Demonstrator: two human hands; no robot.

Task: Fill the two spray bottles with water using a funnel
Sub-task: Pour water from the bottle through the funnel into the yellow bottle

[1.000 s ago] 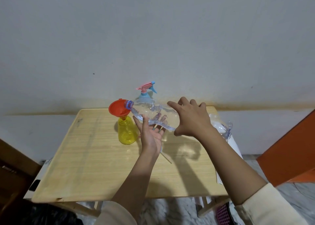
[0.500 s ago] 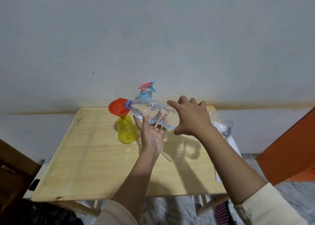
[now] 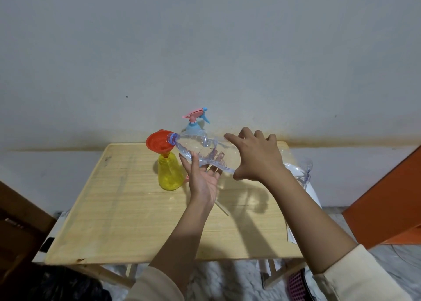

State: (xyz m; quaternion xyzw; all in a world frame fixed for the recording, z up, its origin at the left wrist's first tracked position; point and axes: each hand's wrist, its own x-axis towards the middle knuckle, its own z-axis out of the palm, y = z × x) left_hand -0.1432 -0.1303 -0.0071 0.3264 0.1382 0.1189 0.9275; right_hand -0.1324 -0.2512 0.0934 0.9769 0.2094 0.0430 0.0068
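Plain grey wall (image 3: pixel 205 50) up top, light wooden counter (image 3: pixel 114 221) pushed right against it. Flat orange board (image 3: pixel 387 198) off to the right, beside the counter.

Over the back half of the counter: clear plastic water bottle (image 3: pixel 196 145), held off the surface and lying close to level. Long axis running right to left, mouth pointing left, blue-ringed neck sitting right at the rim of the funnel.

Right hand (image 3: pixel 257 161) clamped over the rear part of that bottle from above, fingers curled round it, thumb tucked underneath. Left hand (image 3: pixel 202 177) palm up under the middle, fingers straight and spread, just propping it.

Crumpled clear plastic (image 3: pixel 305 170) at the counter's right edge, behind the right wrist, no idea what exactly.

Yellow see-through plastic spray bottle (image 3: pixel 169 175) standing upright near the back, no spray head on it. Pale blue spray bottle (image 3: pixel 193 127) behind it by the wall, pink-and-blue trigger head screwed on, mostly hidden by the water bottle.

Orange plastic funnel (image 3: pixel 158 142) stuck upright in the yellow bottle's neck.

Thin clear tube (image 3: pixel 222 208) lying loose on the counter below the left wrist.
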